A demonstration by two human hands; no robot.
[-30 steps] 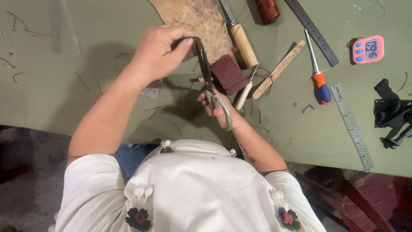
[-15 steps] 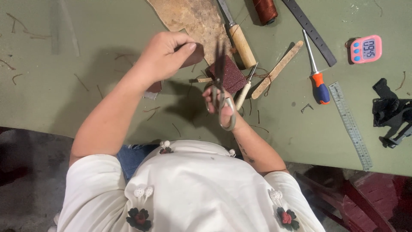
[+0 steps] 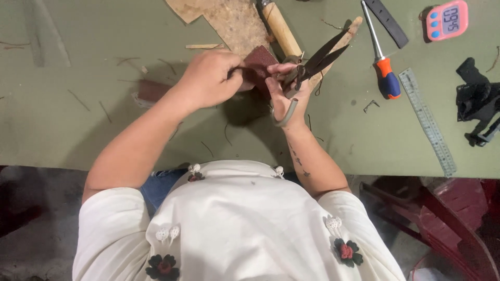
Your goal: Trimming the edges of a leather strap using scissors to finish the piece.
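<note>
We hold a small dark red-brown piece (image 3: 259, 61) between both hands above the green table (image 3: 78, 130). Our left hand (image 3: 208, 78) is closed on its left edge, fingers curled around it. Our right hand (image 3: 286, 93) touches the piece's right edge with the fingertips while gripping a pair of scissors (image 3: 312, 65); the grey handle loop hangs below the palm and the dark blades, slightly parted, point up and to the right, away from the piece. The two hands sit close together, just apart.

Directly behind the piece lie a tan leather sheet (image 3: 229, 21) and a wooden-handled tool (image 3: 281, 28). A flat wooden stick (image 3: 344, 36) lies under the blade tips. Further right are a screwdriver with an orange and blue handle (image 3: 383, 65), a steel ruler (image 3: 427, 122), a pink timer (image 3: 447, 20) and a black object (image 3: 476, 99). Thin scraps are scattered over the table.
</note>
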